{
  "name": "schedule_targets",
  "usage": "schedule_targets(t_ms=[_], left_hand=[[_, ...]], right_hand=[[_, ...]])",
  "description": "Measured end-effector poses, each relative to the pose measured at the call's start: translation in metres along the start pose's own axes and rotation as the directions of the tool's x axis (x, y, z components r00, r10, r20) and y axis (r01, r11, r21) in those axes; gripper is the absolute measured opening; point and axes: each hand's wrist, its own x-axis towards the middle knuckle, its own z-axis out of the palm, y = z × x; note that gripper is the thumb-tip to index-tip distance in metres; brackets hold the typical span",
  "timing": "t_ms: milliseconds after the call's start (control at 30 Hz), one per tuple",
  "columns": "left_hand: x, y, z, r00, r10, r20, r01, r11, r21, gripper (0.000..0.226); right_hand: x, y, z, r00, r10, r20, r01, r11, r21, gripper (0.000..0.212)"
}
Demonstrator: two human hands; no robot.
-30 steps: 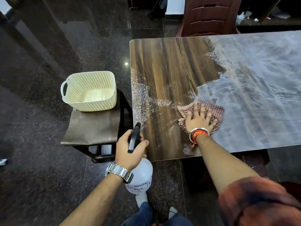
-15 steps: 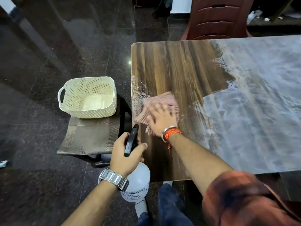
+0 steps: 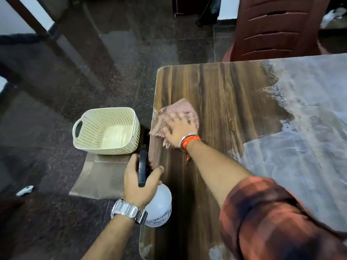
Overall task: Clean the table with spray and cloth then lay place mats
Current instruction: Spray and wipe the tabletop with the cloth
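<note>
leftmost, a cream basket sits on a brown woven mat, just off the worktop. right of it the left hand is clenched round the black neck of a white spray bottle, held beside the worktop's left edge. next, the right hand, blurred, presses with fingers spread flat on a pink cloth near that edge. further right, a pale film covers the wood. a red chair stands behind.

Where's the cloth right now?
In the head view, the cloth lies on the table near its left edge, under the right hand, just right of the cream basket.
</note>
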Motion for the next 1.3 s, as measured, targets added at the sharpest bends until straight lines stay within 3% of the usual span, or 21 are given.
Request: schedule_targets(t_ms=[67,133,167,233,300,333,400,433,500,533,567,633,733,833,900,967,1033,1100,1133,1233,1300], left_hand=[[0.003,0.004,0.005,1.0,-0.011,-0.004,0.011,1.0,-0.001,0.038],[0.006,0.005,0.011,1.0,0.003,0.01,-0.003,1.0,-0.003,0.039],[0.008,0.007,0.014,1.0,0.01,0.01,-0.01,1.0,-0.001,0.04],[0.013,0.01,0.021,0.998,0.036,0.045,-0.037,0.999,0.015,0.043],[0.016,0.01,0.031,0.993,0.059,0.101,-0.062,0.998,0.028,0.037],[0.016,0.013,0.036,0.991,0.061,0.116,-0.064,0.998,0.024,0.03],[0.011,0.02,0.047,0.987,0.061,0.147,-0.055,0.998,-0.043,0.025],[0.009,0.022,0.052,0.983,0.069,0.168,-0.058,0.996,-0.074,0.025],[0.003,0.027,0.061,0.972,0.097,0.215,-0.076,0.992,-0.102,0.028],[-0.001,0.028,0.065,0.965,0.118,0.233,-0.096,0.99,-0.102,0.029],[-0.004,0.029,0.068,0.959,0.136,0.248,-0.113,0.988,-0.105,0.03],[-0.009,0.029,0.075,0.951,0.145,0.273,-0.125,0.988,-0.089,0.031],[-0.016,0.033,0.082,0.931,0.178,0.319,-0.169,0.984,-0.058,0.033],[-0.023,0.04,0.083,0.912,0.186,0.365,-0.168,0.982,-0.081,0.033],[-0.029,0.042,0.081,0.9,0.193,0.391,-0.169,0.981,-0.095,0.031],[-0.037,0.043,0.075,0.877,0.21,0.432,-0.191,0.978,-0.087,0.029],[-0.046,0.042,0.07,0.868,0.228,0.441,-0.213,0.973,-0.085,0.031],[-0.052,0.04,0.068,0.871,0.233,0.433,-0.222,0.972,-0.078,0.032],[-0.055,0.038,0.068,0.871,0.229,0.434,-0.217,0.973,-0.079,0.03],[-0.06,0.037,0.074,0.873,0.198,0.446,-0.178,0.98,-0.087,0.027],[-0.066,0.039,0.081,0.865,0.195,0.462,-0.179,0.981,-0.079,0.026]], right_hand=[[-0.004,0.024,-0.003,0.935,0.347,-0.073,-0.336,0.933,0.13,0.056],[-0.026,0.035,-0.004,0.856,0.51,-0.088,-0.49,0.853,0.177,0.059],[-0.043,0.033,-0.004,0.891,0.442,-0.103,-0.425,0.892,0.157,0.061],[-0.091,0.031,-0.002,0.993,0.076,-0.088,-0.071,0.995,0.064,0.061],[-0.147,0.05,-0.001,0.976,-0.218,0.008,0.218,0.976,0.004,0.059],[-0.165,0.074,-0.003,0.976,-0.214,0.037,0.214,0.977,-0.009,0.06],[-0.185,0.137,-0.013,0.996,0.09,-0.014,-0.091,0.995,-0.041,0.062],[-0.19,0.17,-0.019,0.946,0.32,-0.042,-0.322,0.946,-0.034,0.062],[-0.197,0.212,-0.034,0.736,0.676,-0.031,-0.674,0.736,0.053,0.061],[-0.2,0.213,-0.037,0.652,0.758,-0.03,-0.752,0.651,0.099,0.061],[-0.203,0.202,-0.035,0.633,0.772,-0.056,-0.765,0.635,0.106,0.062],[-0.214,0.151,-0.022,0.761,0.642,-0.093,-0.642,0.766,0.04,0.063],[-0.266,0.054,0.004,0.978,0.208,-0.018,-0.208,0.978,-0.005,0.061],[-0.338,0.023,0.01,0.998,0.055,0.043,-0.056,0.998,0.015,0.061],[-0.372,0.06,0.007,0.987,0.159,0.02,-0.158,0.987,-0.041,0.062],[-0.396,0.111,0.003,0.891,0.453,-0.026,-0.454,0.889,-0.051,0.063],[-0.405,0.133,-0.005,0.65,0.76,-0.016,-0.76,0.65,0.018,0.065],[-0.39,0.105,-0.002,0.501,0.864,-0.045,-0.862,0.503,0.068,0.067],[-0.382,0.077,0.002,0.54,0.84,-0.056,-0.837,0.543,0.071,0.066],[-0.363,-0.031,0.025,0.874,0.478,-0.081,-0.475,0.878,0.06,0.058],[-0.36,-0.075,0.029,0.966,0.258,-0.024,-0.255,0.963,0.083,0.048]])
